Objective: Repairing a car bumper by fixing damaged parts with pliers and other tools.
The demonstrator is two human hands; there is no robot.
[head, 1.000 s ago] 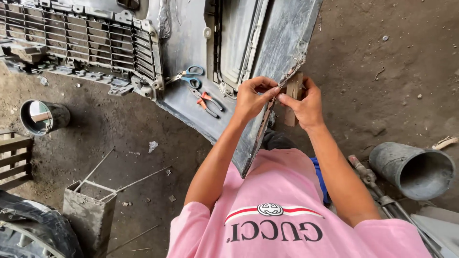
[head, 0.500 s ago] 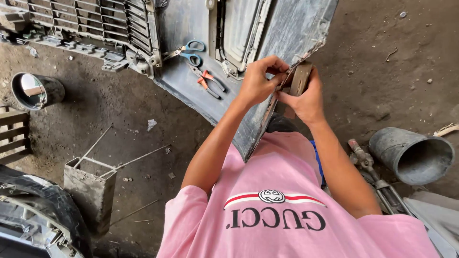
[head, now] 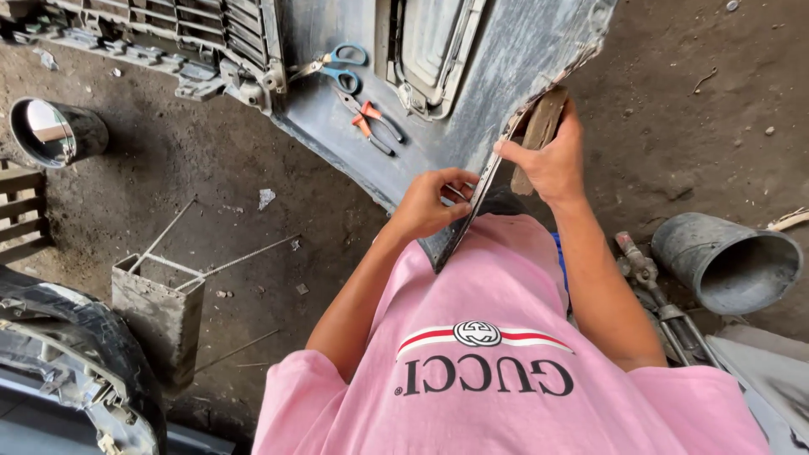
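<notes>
The bumper panel, a big grey car body part, lies across the dirt floor from about twelve o'clock down toward the person's lap, its torn lower edge pointing at six. The left hand is closed on that edge, fingers curled over the rim near the panel's lowest corner. The right hand sits just up the same edge, toward one o'clock, and grips a small brown block pressed flat against the rim; I cannot tell what the block is made of.

On the panel's face, at about eleven o'clock from the hands, blue-handled scissors and orange-handled pliers lie side by side, touched by no one. A black grille joins the panel's far left end.

Round about: a metal can on its side at ten o'clock, a square concrete block with rods at eight, a dark car part at seven, and a grey bucket tipped over at three.

As for progress, the edge along the block looks ragged and dull, with no clean or finished stretch I can pick out, so the work on that rim seems to be at an early or middle stage, most of the edge yet to be gone over.
</notes>
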